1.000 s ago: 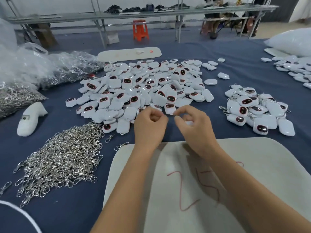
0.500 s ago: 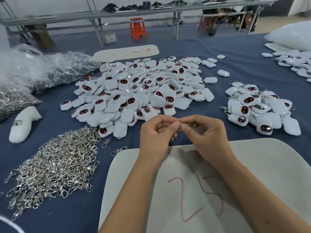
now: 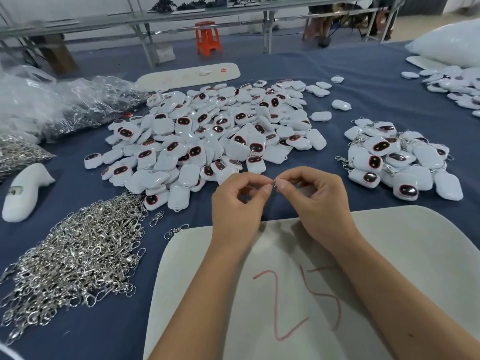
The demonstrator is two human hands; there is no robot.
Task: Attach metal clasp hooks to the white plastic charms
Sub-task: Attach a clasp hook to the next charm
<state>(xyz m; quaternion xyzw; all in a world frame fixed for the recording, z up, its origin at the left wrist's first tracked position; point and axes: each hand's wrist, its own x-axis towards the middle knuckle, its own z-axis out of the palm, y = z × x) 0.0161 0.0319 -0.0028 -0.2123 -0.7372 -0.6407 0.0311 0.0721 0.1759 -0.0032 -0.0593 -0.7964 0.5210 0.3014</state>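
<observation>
My left hand (image 3: 237, 203) and my right hand (image 3: 317, 201) meet fingertip to fingertip above the near edge of the charm heap. Between them they pinch a small metal clasp hook (image 3: 274, 183); only a glint of it shows. A large heap of white plastic charms (image 3: 207, 133) with dark red-rimmed faces lies just beyond the hands. A smaller pile of charms with hooks on them (image 3: 400, 157) sits to the right. Loose metal clasp hooks (image 3: 75, 253) are heaped at the left.
A white foam board (image 3: 389, 255) marked in red lies under my forearms. A white curved object (image 3: 24, 192) rests at far left, near clear bags of hooks (image 3: 78, 105). More charms (image 3: 457, 87) and a white bag lie at the far right.
Both hands have drawn back from the charm heap toward me. Their fingertips have come together on a small metal hook.
</observation>
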